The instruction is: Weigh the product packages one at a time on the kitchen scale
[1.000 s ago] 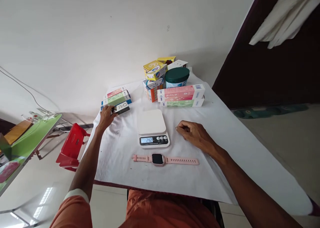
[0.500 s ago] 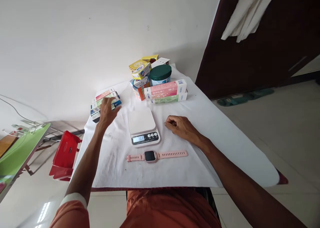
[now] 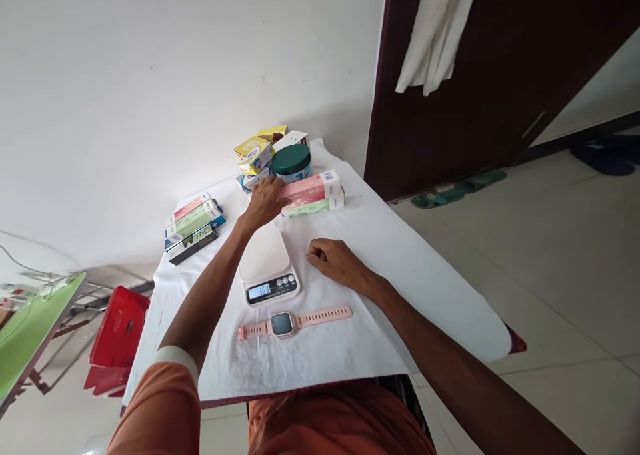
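White-covered table (image 3: 400, 255), long pink white-ended box (image 3: 310, 187), left hand (image 3: 266, 202) at it, grip unclear, right hand (image 3: 336, 262) curled closed

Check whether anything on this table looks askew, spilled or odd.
The scale looks odd: its display shows what resembles 363, though no item is visible on its platform. A yellow-and-white box sits askew in the far pile. No spill stands out.

A person's left arm (image 3: 210, 292) stretches toward 1 o'clock, the left hand (image 3: 267, 200) knuckles up, thumb pointing to 3 o'clock, its grip unclear. The right forearm (image 3: 440, 345) angles inward toward 10 o'clock, the right hand (image 3: 336, 260) curled in a loose fist, nearer the body.
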A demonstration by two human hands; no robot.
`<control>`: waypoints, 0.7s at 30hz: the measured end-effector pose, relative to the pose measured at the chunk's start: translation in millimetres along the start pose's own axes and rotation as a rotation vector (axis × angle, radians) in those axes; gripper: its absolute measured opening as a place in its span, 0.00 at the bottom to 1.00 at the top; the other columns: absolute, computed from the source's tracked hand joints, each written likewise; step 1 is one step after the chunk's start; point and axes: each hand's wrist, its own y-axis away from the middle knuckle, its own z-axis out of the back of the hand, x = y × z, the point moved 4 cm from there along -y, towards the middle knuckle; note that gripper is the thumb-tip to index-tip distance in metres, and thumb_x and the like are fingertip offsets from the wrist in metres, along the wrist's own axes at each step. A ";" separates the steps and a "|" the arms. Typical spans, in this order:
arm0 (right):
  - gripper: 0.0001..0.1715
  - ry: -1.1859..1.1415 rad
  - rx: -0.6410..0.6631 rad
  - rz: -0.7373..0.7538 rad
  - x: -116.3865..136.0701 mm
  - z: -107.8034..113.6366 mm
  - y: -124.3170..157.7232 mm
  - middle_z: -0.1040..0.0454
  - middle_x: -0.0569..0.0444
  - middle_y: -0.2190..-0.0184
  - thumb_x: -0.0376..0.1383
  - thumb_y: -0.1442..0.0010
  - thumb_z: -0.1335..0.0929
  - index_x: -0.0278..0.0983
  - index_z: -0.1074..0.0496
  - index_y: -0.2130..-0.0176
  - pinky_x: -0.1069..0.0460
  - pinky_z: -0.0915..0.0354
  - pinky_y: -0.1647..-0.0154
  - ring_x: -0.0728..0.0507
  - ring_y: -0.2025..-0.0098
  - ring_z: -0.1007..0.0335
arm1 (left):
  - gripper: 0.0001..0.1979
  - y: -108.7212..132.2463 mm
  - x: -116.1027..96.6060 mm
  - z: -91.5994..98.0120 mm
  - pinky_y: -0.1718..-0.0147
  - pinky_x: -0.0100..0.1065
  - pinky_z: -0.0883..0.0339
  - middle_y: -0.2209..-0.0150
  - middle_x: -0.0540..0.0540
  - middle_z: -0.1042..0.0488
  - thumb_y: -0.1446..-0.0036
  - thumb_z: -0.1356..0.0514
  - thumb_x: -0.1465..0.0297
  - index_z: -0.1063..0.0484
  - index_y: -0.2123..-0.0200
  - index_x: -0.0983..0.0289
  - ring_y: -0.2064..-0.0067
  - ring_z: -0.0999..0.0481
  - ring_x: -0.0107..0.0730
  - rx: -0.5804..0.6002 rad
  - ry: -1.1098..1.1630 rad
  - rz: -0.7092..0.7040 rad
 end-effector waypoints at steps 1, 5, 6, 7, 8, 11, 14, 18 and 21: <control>0.10 0.004 -0.005 0.008 -0.1 -0.1 -0.2 0.31 0.57 0.77 0.37 0.43 0.37 0.39 0.37 0.76 0.52 0.41 0.68 0.48 0.73 0.39 | 0.15 -0.5 1.5 -1.1 0.49 0.52 0.35 0.49 0.67 0.27 0.37 0.37 0.65 0.30 0.50 0.65 0.45 0.29 0.56 -0.013 0.021 -0.009; 0.10 0.009 -0.005 0.008 -0.4 0.1 -0.9 0.31 0.57 0.77 0.36 0.43 0.36 0.39 0.37 0.76 0.52 0.41 0.68 0.48 0.73 0.38 | 0.11 4.2 3.4 1.9 0.53 0.45 0.32 0.54 0.63 0.26 0.35 0.38 0.65 0.30 0.53 0.64 0.52 0.27 0.47 -0.109 0.162 -0.093; 0.10 0.009 -0.001 0.005 0.0 0.4 -0.8 0.31 0.57 0.77 0.36 0.43 0.36 0.39 0.37 0.76 0.52 0.41 0.68 0.48 0.73 0.38 | 0.11 8.1 3.7 6.6 0.53 0.44 0.32 0.55 0.61 0.26 0.35 0.39 0.64 0.30 0.53 0.63 0.53 0.26 0.45 -0.146 0.194 -0.105; 0.10 0.009 0.003 0.003 0.7 0.8 -0.7 0.31 0.57 0.76 0.36 0.43 0.36 0.39 0.36 0.75 0.52 0.41 0.68 0.48 0.73 0.38 | 0.11 13.8 4.2 13.6 0.53 0.43 0.32 0.55 0.61 0.25 0.35 0.39 0.63 0.30 0.53 0.63 0.53 0.26 0.44 -0.188 0.219 -0.111; 0.10 0.008 0.008 0.002 1.4 1.2 -0.5 0.30 0.57 0.76 0.37 0.43 0.36 0.39 0.36 0.75 0.52 0.41 0.68 0.48 0.73 0.38 | 0.12 21.3 5.0 22.7 0.53 0.42 0.32 0.55 0.60 0.25 0.34 0.40 0.62 0.30 0.53 0.63 0.53 0.26 0.43 -0.229 0.237 -0.111; 0.10 0.010 0.013 -0.003 2.7 2.2 0.3 0.30 0.56 0.76 0.38 0.43 0.36 0.39 0.36 0.75 0.52 0.41 0.68 0.47 0.73 0.38 | 0.15 55.0 8.9 56.4 0.53 0.41 0.32 0.53 0.59 0.25 0.34 0.40 0.60 0.28 0.50 0.63 0.53 0.26 0.41 -0.279 0.262 -0.092; 0.11 0.017 0.012 0.000 2.1 1.8 0.3 0.29 0.56 0.75 0.40 0.43 0.36 0.39 0.35 0.75 0.51 0.41 0.68 0.47 0.72 0.37 | 0.16 97.8 17.6 80.5 0.54 0.39 0.31 0.54 0.57 0.23 0.33 0.41 0.57 0.26 0.50 0.61 0.54 0.24 0.39 -0.186 0.302 -0.024; 0.10 0.048 0.007 -0.002 -0.1 0.4 -0.3 0.29 0.56 0.75 0.40 0.44 0.37 0.39 0.34 0.74 0.51 0.41 0.67 0.46 0.71 0.36 | 0.19 149.2 35.4 71.7 0.55 0.39 0.30 0.54 0.57 0.21 0.33 0.42 0.54 0.23 0.51 0.61 0.54 0.22 0.41 -0.034 0.391 0.102; 0.11 0.060 0.009 -0.008 0.0 0.3 0.4 0.29 0.56 0.75 0.41 0.43 0.37 0.39 0.34 0.74 0.51 0.41 0.68 0.47 0.72 0.36 | 0.21 170.2 47.2 45.9 0.56 0.40 0.29 0.53 0.59 0.20 0.34 0.42 0.52 0.22 0.52 0.62 0.53 0.21 0.42 0.051 0.504 0.191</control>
